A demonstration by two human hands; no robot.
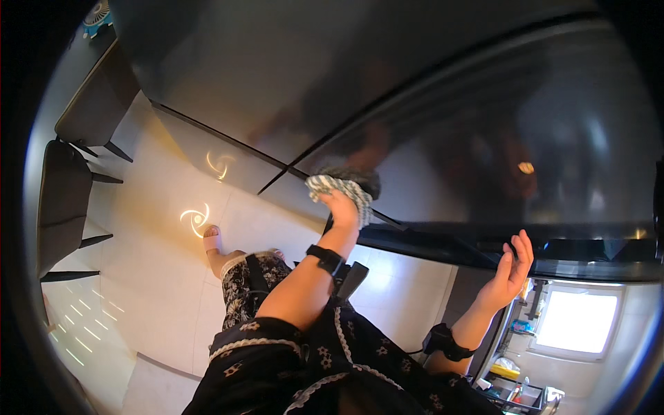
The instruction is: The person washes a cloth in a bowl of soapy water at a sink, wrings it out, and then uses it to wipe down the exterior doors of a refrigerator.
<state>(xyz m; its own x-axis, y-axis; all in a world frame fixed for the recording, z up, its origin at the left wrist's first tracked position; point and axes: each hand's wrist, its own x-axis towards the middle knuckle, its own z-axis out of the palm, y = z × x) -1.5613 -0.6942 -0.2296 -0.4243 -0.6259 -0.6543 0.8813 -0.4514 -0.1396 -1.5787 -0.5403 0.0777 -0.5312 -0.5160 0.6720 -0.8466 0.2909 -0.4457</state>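
My left hand (342,209) is closed on a striped grey-and-white cloth (322,184) and presses it against a large, glossy dark panel (443,166). The cloth lies near the panel's lower edge, beside the seam with a neighbouring dark panel (235,62); its reflection shows in the shine. My right hand (508,277) is raised by the panel's edge on the right, fingers stretched out and nothing held. Whether its fingertips touch the edge, I cannot tell. A black band circles each wrist.
Dark chairs (66,200) stand along the left, with a small blue fan (97,17) beyond them. Pale tiled floor (166,277) runs below the panels. At lower right, a bright window (579,321) sits above a counter area with a yellow item (505,368).
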